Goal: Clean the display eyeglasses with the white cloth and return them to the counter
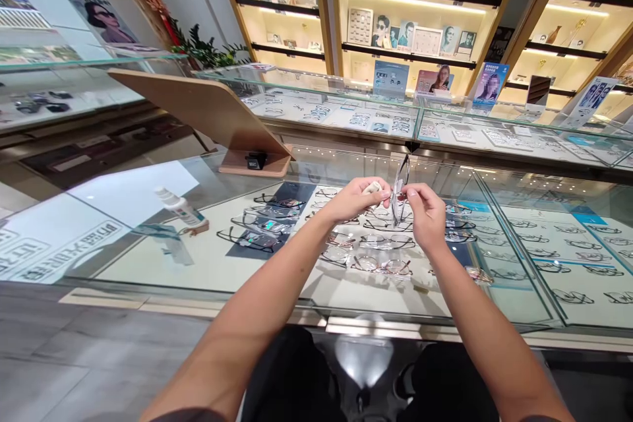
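Observation:
A pair of eyeglasses [397,196] is held up on edge over the glass counter, one lens seen nearly side-on. My right hand [427,214] is closed, thumb and fingers pinching the glasses from the right. On the other side, my left hand [357,200] is closed around a small bunched whitish cloth [373,188]; its fingertips reach the lens. Part of the frame is hidden by my fingers. Beneath both hands, several eyeglasses [387,242] lie in rows in the glass display case [297,303].
To the left, a white spray bottle [182,208] stands on the glass top. A tilted wooden-backed mirror or board [212,109] rests behind it on a base with a small black box [256,160]. Another glass case [346,95] and lit shelves [420,0] run along the back.

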A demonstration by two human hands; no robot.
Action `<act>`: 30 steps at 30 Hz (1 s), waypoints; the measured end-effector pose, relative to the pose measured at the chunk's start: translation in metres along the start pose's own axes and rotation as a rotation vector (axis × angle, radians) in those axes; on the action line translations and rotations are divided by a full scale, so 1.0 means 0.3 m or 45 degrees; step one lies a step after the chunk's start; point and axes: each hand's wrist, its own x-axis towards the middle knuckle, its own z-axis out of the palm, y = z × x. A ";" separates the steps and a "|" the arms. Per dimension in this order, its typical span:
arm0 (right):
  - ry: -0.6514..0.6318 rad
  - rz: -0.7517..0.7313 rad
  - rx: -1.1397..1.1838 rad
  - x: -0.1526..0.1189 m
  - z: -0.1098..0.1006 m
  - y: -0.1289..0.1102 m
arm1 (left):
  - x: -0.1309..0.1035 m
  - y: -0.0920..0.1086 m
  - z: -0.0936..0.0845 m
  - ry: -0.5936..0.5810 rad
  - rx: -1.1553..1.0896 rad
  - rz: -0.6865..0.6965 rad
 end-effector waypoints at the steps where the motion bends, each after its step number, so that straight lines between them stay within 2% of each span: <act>1: -0.003 0.004 -0.021 0.000 -0.001 0.000 | 0.000 0.002 0.000 -0.007 0.010 0.006; 12: -0.075 -0.083 -0.218 -0.007 -0.010 -0.006 | -0.004 0.029 -0.001 -0.097 0.000 -0.124; 16: -0.130 -0.139 -0.300 -0.010 -0.015 -0.019 | -0.003 0.034 0.012 -0.041 -0.030 -0.172; 21: -0.163 -0.151 -0.224 -0.014 -0.005 -0.020 | 0.004 0.026 0.018 0.015 -0.032 -0.200; 27: -0.039 0.067 0.073 -0.002 0.017 0.010 | 0.010 0.023 0.016 0.028 -0.029 -0.168; 30: -0.106 0.255 0.208 0.014 0.019 0.026 | 0.010 0.022 0.016 0.021 -0.040 -0.171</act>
